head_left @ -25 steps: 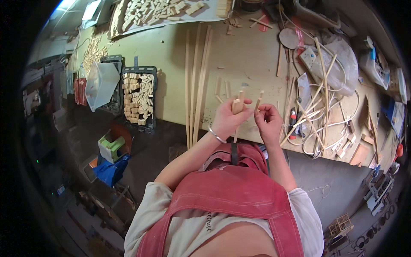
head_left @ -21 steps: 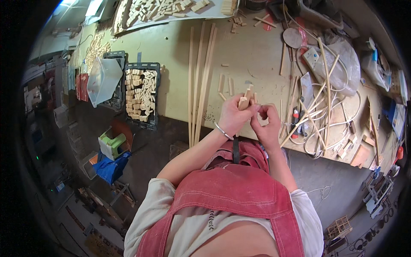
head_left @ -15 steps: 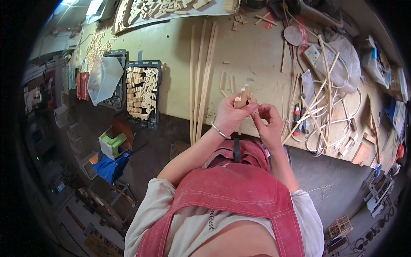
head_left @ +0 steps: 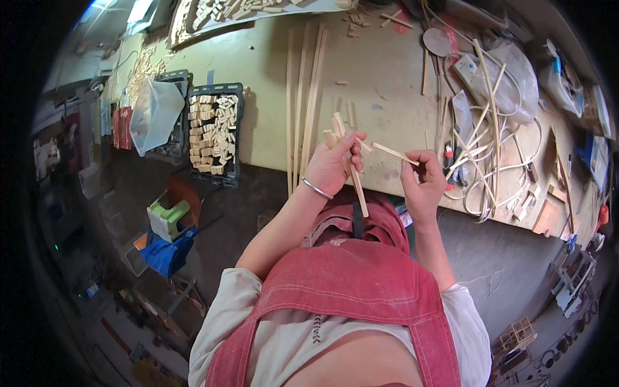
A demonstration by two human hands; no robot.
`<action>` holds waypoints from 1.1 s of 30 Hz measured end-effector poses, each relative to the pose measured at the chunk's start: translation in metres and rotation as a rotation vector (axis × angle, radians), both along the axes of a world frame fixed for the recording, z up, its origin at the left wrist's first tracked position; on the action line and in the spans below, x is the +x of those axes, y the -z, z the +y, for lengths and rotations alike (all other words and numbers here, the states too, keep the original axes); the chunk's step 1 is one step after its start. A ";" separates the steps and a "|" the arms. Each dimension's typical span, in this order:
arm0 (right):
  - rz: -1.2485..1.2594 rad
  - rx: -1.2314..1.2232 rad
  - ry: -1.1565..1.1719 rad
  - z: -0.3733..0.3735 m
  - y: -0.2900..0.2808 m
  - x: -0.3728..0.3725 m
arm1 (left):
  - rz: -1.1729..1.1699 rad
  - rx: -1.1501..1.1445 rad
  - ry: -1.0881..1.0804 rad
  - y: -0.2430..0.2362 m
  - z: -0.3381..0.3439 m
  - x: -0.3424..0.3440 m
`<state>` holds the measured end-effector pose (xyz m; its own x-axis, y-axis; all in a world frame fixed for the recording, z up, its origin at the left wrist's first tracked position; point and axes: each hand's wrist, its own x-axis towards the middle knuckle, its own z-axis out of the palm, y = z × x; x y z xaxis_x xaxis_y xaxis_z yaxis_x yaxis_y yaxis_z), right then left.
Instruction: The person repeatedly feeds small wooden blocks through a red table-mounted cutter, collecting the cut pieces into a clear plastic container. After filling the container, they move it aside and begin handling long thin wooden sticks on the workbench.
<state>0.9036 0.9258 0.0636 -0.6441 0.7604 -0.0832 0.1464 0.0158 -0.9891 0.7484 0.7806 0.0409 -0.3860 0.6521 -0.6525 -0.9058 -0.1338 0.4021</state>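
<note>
My left hand (head_left: 332,164) is closed around several pale wooden sticks (head_left: 358,193), which poke out above the thumb and down past the palm toward the apron. Between the thumb and fingers of my right hand (head_left: 423,184) is a single short wooden stick (head_left: 392,152), its free end pointing left at the bundle. A small gap seems to separate that end from the pieces in the left hand. Both hands are above the table's near edge. Two thin wood pieces (head_left: 351,115) lie on the tabletop just beyond them.
Long wooden strips (head_left: 312,103) lie left of my hands, overhanging the table (head_left: 267,116). Further left, a black crate (head_left: 240,129) holds small wood blocks beside a translucent bin (head_left: 155,116). Cables and sticks (head_left: 493,129) tangle at right. A tray (head_left: 258,16) of wood pieces stands at the back.
My hands have moved apart, the right one going right with a single stick. The bundle in my left hand has tilted, and a long stick now shows below the palm.
</note>
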 end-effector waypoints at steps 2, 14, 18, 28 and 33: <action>-0.019 -0.082 -0.036 -0.001 -0.010 0.001 | -0.061 0.066 0.017 0.004 -0.005 0.003; 0.067 -0.544 -0.216 -0.025 -0.019 0.003 | 0.055 0.054 0.314 -0.003 -0.021 0.024; 0.043 -0.498 -0.223 -0.029 -0.003 0.009 | 0.164 0.009 0.354 -0.009 -0.028 0.031; -0.064 0.083 -0.112 -0.043 0.010 0.005 | 0.381 -0.117 0.444 -0.010 -0.020 0.036; -0.172 0.430 -0.216 -0.041 0.002 0.003 | 0.130 -0.069 0.237 0.000 -0.007 0.038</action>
